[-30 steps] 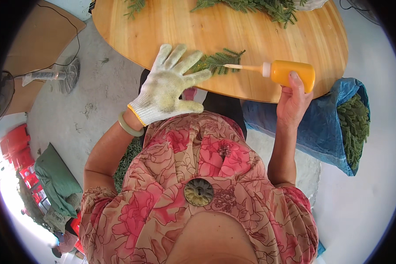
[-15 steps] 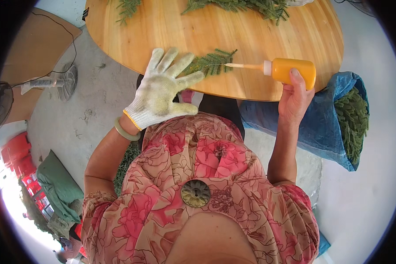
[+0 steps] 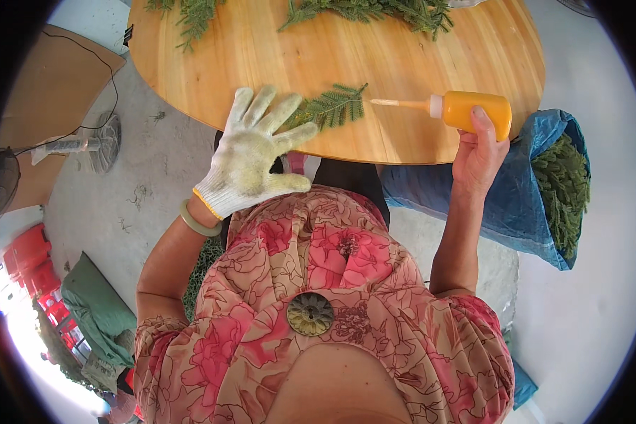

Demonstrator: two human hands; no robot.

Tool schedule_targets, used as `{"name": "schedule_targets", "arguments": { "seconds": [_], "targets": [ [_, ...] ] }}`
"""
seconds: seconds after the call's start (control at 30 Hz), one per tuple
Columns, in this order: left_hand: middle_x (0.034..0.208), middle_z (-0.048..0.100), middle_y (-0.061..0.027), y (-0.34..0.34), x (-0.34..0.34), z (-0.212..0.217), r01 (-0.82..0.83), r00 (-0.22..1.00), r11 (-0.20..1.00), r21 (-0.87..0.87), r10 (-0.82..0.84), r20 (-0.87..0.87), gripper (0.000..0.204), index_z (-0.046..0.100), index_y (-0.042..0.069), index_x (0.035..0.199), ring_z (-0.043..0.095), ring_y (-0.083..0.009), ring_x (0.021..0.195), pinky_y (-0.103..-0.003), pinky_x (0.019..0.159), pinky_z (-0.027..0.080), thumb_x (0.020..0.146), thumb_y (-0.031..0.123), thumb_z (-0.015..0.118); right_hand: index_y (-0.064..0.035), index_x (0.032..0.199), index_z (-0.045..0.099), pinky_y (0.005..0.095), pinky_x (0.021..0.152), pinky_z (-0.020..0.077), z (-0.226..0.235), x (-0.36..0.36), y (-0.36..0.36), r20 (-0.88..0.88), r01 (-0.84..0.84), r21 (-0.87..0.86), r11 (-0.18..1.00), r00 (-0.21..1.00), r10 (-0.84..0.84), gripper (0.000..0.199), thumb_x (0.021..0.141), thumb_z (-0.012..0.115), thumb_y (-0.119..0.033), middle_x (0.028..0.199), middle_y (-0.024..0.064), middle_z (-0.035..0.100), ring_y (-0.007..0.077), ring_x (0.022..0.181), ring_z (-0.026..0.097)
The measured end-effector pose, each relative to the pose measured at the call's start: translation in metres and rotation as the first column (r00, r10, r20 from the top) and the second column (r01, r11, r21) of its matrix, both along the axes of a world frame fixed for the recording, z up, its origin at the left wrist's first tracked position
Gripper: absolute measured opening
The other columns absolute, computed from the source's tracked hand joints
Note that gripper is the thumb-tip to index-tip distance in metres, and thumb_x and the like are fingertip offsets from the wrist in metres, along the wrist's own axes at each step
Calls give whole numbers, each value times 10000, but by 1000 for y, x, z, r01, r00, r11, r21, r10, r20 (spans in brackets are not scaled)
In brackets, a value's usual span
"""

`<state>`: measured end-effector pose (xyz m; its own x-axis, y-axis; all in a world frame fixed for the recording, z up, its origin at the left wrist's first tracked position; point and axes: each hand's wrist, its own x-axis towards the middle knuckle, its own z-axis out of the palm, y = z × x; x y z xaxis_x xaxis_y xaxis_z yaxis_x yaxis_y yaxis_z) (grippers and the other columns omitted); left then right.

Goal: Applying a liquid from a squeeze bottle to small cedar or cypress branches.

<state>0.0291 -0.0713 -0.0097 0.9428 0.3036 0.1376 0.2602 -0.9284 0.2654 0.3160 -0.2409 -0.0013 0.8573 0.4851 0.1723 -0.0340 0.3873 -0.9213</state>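
Observation:
My left hand (image 3: 258, 148) wears a white knit glove with a yellow-trimmed cuff. Its fingers are spread flat at the near edge of the wooden table (image 3: 275, 63). Beside those fingertips lies a green conifer sprig (image 3: 332, 106); its lower end is hidden by the glove. My bare right hand (image 3: 479, 152) is wrapped round an orange squeeze bottle (image 3: 473, 113), thumb on top. The bottle lies level above the table, and its long pale-tipped nozzle (image 3: 399, 104) points left at the sprig's tip, a small gap away.
More conifer branches (image 3: 381, 10) lie along the table's far side, with another piece (image 3: 196, 18) at far left. A blue sack (image 3: 537, 191) stuffed with greenery stands right of the table. On the left are a fan (image 3: 3, 177), cardboard (image 3: 71, 78) and red crates (image 3: 28, 251).
The bottle has shifted slightly right relative to the sprig, so its nozzle tip is now apart from the sprig's end. My left hand stays spread, with hardly any shift.

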Motion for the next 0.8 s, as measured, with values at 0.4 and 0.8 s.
{"name": "schedule_targets", "arguments": {
  "seconds": [0.4, 0.8],
  "targets": [
    [1523, 451, -172, 0, 0, 3, 8, 1000, 1000, 5, -8, -23, 808, 668, 158, 1312, 290, -432, 1466, -568, 1226, 120, 735, 724, 671, 14, 1145, 631, 357, 870, 543, -8, 13, -1, 33, 7, -15, 1000, 999, -7, 251, 917, 670, -83, 1071, 82, 670, 183, 990, 666],
    [1516, 465, -155, 2, 0, 3, -9, 1000, 1000, -4, 9, 7, 762, 677, 161, 1297, 307, -435, 1454, -565, 1225, 139, 735, 675, 703, -10, 1143, 626, 373, 860, 564, -11, 29, 0, -121, 22, 57, 998, 993, -14, 260, 924, 674, -144, 1068, 89, 683, 210, 974, 683]
  ]
}}
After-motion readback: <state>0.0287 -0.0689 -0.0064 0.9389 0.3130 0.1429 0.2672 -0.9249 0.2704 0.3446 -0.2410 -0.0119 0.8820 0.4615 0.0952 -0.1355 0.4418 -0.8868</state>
